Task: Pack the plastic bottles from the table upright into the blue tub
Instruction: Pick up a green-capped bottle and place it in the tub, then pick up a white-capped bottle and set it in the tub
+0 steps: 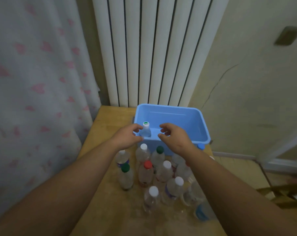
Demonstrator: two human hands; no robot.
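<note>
One bottle stands in the blue tub (192,123), between two empty hands.
Left hand (127,137) and right hand (174,137) hover with fingers spread beside the standing bottle (145,131); the remaining bottles (161,172) wait on the counter (108,120) beneath the wrists; probably light, thin-walled and slippery, best gripped mid-body.

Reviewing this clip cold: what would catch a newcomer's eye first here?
The blue tub at the table's far edge, holding one upright bottle in its near-left corner. The left hand and right hand hover open over the tub's near rim. Nearer the camera, a cluster of capped bottles stands on the wooden table.
</note>
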